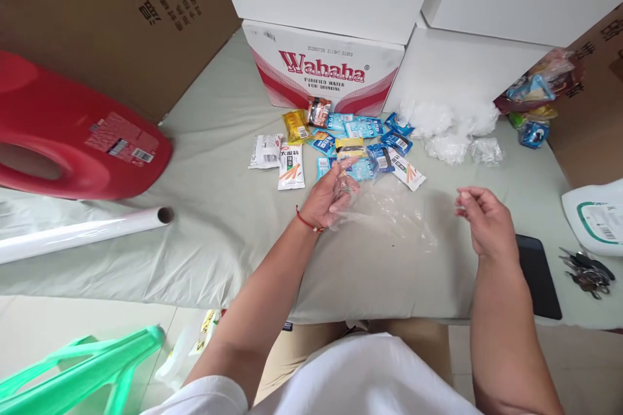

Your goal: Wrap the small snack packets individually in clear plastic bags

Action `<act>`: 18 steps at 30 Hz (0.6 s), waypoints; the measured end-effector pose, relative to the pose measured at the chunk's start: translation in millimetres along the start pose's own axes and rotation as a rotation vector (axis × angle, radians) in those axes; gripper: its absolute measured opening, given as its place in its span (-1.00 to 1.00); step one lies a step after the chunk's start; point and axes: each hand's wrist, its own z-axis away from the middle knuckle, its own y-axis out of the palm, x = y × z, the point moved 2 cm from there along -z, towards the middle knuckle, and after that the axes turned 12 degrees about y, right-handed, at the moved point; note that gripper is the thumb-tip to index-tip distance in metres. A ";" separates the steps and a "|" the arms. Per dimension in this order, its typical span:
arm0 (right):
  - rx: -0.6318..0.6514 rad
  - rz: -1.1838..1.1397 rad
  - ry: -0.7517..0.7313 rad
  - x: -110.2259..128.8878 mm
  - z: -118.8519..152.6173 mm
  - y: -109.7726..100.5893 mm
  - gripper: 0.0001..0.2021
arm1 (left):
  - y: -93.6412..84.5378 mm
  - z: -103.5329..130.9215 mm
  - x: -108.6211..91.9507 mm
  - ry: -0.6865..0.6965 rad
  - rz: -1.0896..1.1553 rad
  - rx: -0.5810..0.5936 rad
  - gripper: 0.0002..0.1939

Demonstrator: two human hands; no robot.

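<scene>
My left hand (333, 198), with a red string at the wrist, holds a clear plastic bag (394, 211) that spreads to the right over the cloth. My right hand (479, 214) is off to the right, its thumb and fingertips pressed together; whatever is between them is too small to name. Just beyond my left hand lies a loose group of snack packets: blue ones (365, 126), a yellow one (296, 126), a dark red one (318, 111) and white ones (291, 168). Crumpled clear plastic (448, 126) sits behind and right of them.
A Wahaha carton (326, 71) stands at the back. On the left are a red jug (73, 136) and a plastic roll (87, 231). A phone (539, 277), keys (588, 272), a white bottle (596, 217) and more packets (533, 133) are on the right.
</scene>
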 end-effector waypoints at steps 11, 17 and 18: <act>0.835 0.544 -0.486 116.0 -60.0 101.8 -0.55 | 16.4 23.6 -16.7 0.137 -0.518 0.289 -0.03; 0.384 0.491 -0.780 164.0 -17.2 58.6 -0.83 | -5.2 23.4 -34.1 0.404 -1.384 0.179 -0.62; 0.259 0.505 -0.901 169.0 3.1 46.0 -0.88 | -6.4 24.1 -38.1 0.492 -1.481 0.163 -0.67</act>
